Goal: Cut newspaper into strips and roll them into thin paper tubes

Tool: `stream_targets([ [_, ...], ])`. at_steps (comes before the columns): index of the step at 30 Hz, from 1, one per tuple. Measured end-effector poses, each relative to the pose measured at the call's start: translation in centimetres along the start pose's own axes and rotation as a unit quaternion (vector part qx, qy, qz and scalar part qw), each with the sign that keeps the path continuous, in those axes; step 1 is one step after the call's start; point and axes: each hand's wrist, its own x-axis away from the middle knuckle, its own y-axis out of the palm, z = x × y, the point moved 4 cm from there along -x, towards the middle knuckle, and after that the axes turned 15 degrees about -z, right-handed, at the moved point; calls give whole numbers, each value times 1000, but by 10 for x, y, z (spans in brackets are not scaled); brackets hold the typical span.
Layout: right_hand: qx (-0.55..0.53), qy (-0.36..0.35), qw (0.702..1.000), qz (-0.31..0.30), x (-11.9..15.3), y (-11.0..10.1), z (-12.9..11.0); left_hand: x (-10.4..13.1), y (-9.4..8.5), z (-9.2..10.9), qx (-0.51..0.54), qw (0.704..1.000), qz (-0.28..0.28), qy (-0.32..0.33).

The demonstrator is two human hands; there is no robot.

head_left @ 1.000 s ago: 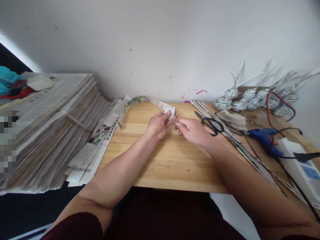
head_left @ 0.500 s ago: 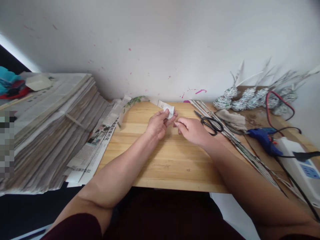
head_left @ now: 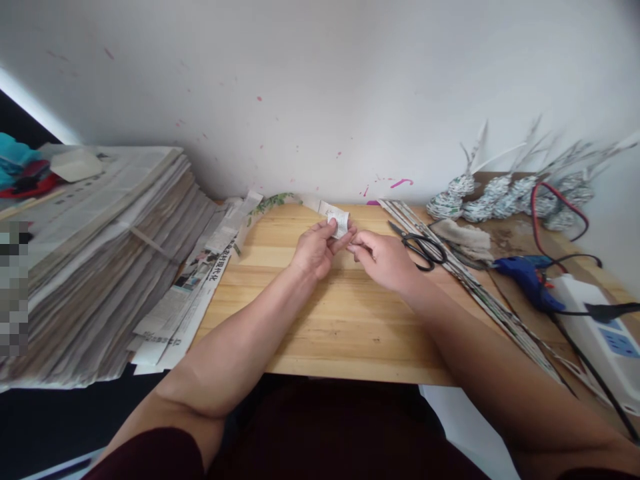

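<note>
A strip of newspaper (head_left: 339, 223) is pinched between the thumb and fingers of my left hand (head_left: 314, 252), above the middle of the wooden table (head_left: 320, 333). The strip curves up over the fingers, and its far part trails toward the wall. My right hand (head_left: 384, 260) is closed just to the right, its thumb and forefinger pressed together close to the left fingertips. What those right fingers grip is too small to make out. Black-handled scissors (head_left: 425, 249) lie on the table beyond the right hand.
Newspaper stacks (head_left: 115, 280) stand at the left, with cut newspaper strips (head_left: 200, 280) beside them. On the right lie thin paper rods (head_left: 465, 277), a cloth (head_left: 463, 240), a blue glue gun (head_left: 530, 280) and a power strip (head_left: 595, 333). Woven paper pieces (head_left: 495, 197) line the wall.
My right hand has shifted slightly left, so its fingertips are now closer to the left fingers. My left hand keeps the newspaper strip in almost the same place.
</note>
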Motion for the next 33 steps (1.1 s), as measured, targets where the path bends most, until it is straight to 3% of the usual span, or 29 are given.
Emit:
stream_targets([
  [4, -38, 12, 997, -61, -2, 3, 3, 0, 1, 0, -2, 1000, 0, -7],
  [10, -11, 6, 1000, -1, 0, -1, 0, -1, 0, 2, -10, 1000, 3, -2],
  [16, -72, 22, 994, -76, -2, 2, 2, 0, 1, 1, -1, 1000, 3, -7],
  [26, -59, 21, 994, -92, -2, 2, 1, 1, 2, 0, -19, 1000, -17, -12],
  [33, -10, -1, 1000, 4, 0, -4, -1, 1, 1, -1, -18, 1000, -10, -5],
])
